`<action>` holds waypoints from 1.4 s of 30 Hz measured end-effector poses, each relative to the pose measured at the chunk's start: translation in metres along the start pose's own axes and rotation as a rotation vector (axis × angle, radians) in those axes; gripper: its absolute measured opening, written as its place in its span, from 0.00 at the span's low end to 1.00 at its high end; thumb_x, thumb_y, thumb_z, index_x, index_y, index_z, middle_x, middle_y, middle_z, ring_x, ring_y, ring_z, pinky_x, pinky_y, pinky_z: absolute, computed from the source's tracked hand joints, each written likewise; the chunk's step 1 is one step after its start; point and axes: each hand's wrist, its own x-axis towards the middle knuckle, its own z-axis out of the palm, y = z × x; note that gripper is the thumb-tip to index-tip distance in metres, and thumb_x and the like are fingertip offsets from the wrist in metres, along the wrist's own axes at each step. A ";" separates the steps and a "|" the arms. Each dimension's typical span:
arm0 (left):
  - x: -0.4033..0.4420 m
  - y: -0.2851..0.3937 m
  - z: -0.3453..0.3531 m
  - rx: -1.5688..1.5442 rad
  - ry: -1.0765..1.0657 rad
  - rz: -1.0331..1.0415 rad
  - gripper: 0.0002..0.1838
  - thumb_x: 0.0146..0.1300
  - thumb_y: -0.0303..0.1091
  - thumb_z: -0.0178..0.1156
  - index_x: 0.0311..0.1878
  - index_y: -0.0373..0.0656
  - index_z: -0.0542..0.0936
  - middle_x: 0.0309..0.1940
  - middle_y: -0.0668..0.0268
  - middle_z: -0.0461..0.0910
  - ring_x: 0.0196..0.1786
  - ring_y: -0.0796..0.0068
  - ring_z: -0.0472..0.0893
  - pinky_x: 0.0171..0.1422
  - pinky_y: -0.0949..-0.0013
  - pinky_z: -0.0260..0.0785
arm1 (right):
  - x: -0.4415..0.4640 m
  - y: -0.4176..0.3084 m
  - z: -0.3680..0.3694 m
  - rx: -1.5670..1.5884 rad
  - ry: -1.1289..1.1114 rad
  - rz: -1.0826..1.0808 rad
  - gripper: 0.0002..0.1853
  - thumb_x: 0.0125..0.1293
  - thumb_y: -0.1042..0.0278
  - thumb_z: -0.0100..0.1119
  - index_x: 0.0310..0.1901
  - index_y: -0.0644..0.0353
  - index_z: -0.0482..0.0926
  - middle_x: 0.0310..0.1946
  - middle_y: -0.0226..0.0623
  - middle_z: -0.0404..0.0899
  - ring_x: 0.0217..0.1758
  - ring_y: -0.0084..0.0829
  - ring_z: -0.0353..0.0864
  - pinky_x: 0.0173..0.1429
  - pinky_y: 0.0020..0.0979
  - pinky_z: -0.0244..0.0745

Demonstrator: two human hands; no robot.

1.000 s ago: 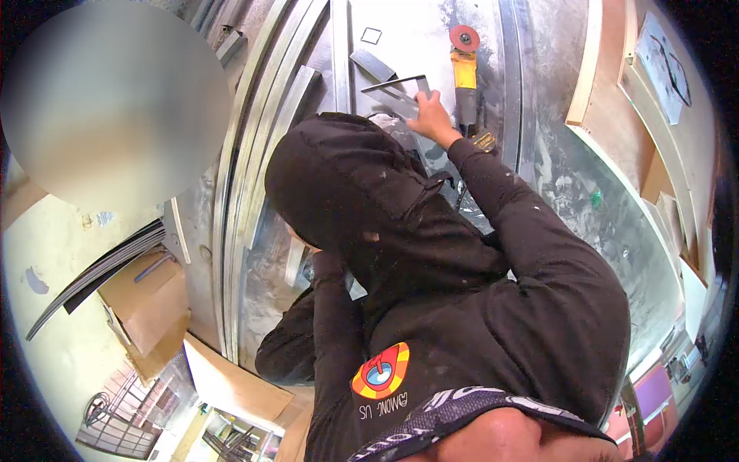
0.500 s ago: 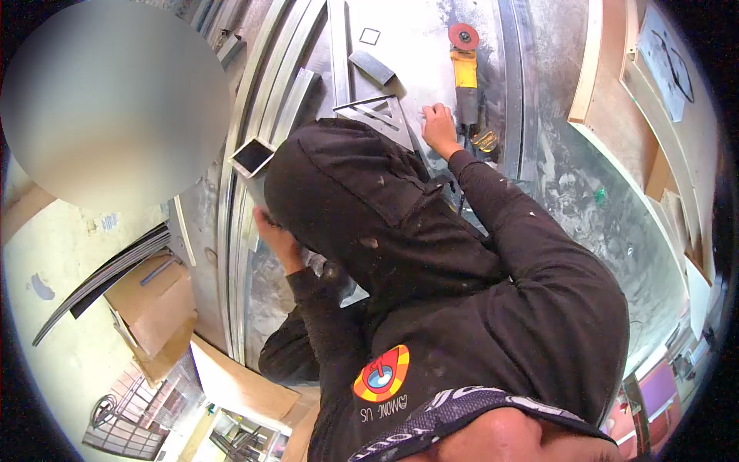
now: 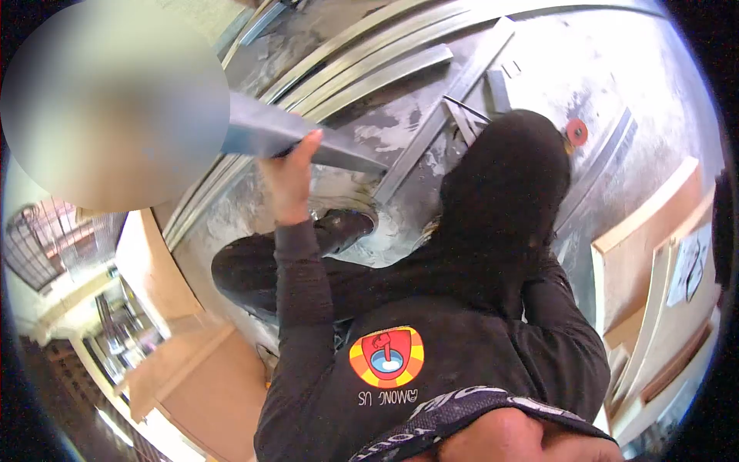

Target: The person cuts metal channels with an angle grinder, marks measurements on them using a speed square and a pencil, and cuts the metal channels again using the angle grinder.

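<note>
My left hand (image 3: 289,181) grips a square metal tube (image 3: 339,150), whose near end runs into the blurred circle. The tube's far end lies by a long metal bar (image 3: 446,108) on the floor. My right hand is hidden behind my raised, black-clad knee (image 3: 508,185); only the right sleeve (image 3: 562,308) shows. A triangular metal square (image 3: 464,119) lies against the bar, left of the knee. Next to it is a short metal piece (image 3: 498,91). The red disc (image 3: 576,132) of the grinder shows past the knee, its body mostly hidden.
Long metal tubes (image 3: 369,81) run across the floor at the upper left. More metal bars (image 3: 604,158) lie right of the knee. Wooden panels (image 3: 647,204) stand at the right, and a brown board (image 3: 208,385) is at the lower left. My shoe (image 3: 346,229) rests below the held tube.
The view has turned, shifting the floor items rightward. My left hand has risen with the tube, which now slants across the upper left. My right hand has left the metal square's side and gone out of sight.
</note>
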 end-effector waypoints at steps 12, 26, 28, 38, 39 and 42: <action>0.057 -0.023 -0.004 -0.169 0.043 0.145 0.19 0.51 0.26 0.80 0.45 0.37 0.82 0.38 0.65 0.85 0.40 0.79 0.82 0.48 0.71 0.76 | 0.044 -0.022 -0.026 -0.114 -0.213 -0.081 0.31 0.53 0.47 0.78 0.48 0.67 0.83 0.44 0.61 0.78 0.48 0.59 0.81 0.51 0.51 0.79; 0.072 -0.051 -0.021 -0.550 -0.044 0.012 0.30 0.53 0.49 0.81 0.49 0.35 0.82 0.45 0.58 0.83 0.49 0.66 0.82 0.54 0.63 0.75 | 0.033 0.096 -0.100 0.068 -0.486 -0.283 0.14 0.64 0.73 0.62 0.51 0.64 0.82 0.38 0.45 0.78 0.42 0.40 0.81 0.43 0.37 0.73; 0.074 -0.044 -0.025 -0.508 -0.046 0.009 0.39 0.49 0.60 0.80 0.52 0.34 0.81 0.46 0.56 0.83 0.50 0.65 0.82 0.55 0.62 0.75 | 0.064 0.097 -0.130 0.033 -0.447 -0.295 0.14 0.64 0.74 0.62 0.51 0.64 0.82 0.38 0.45 0.78 0.43 0.40 0.80 0.44 0.37 0.73; 0.084 0.009 -0.035 -0.528 -0.085 0.298 0.53 0.60 0.83 0.50 0.61 0.35 0.73 0.42 0.56 0.83 0.45 0.66 0.85 0.52 0.62 0.78 | 0.302 -0.109 -0.275 -0.266 0.304 -0.700 0.04 0.73 0.78 0.53 0.41 0.66 0.77 0.35 0.48 0.78 0.40 0.49 0.79 0.46 0.42 0.76; 0.085 0.005 -0.037 -0.645 -0.131 0.305 0.48 0.65 0.78 0.51 0.61 0.35 0.74 0.42 0.56 0.83 0.44 0.65 0.85 0.51 0.61 0.78 | 0.306 -0.150 -0.288 -0.293 0.315 -0.760 0.04 0.74 0.77 0.54 0.43 0.66 0.78 0.37 0.46 0.80 0.39 0.46 0.81 0.44 0.40 0.77; 0.091 0.001 -0.038 -0.607 -0.156 0.336 0.43 0.68 0.72 0.53 0.61 0.35 0.74 0.42 0.56 0.84 0.44 0.64 0.85 0.50 0.62 0.79 | 0.281 -0.258 -0.284 0.207 0.314 -0.694 0.05 0.73 0.75 0.58 0.45 0.66 0.80 0.39 0.44 0.82 0.41 0.39 0.83 0.44 0.35 0.79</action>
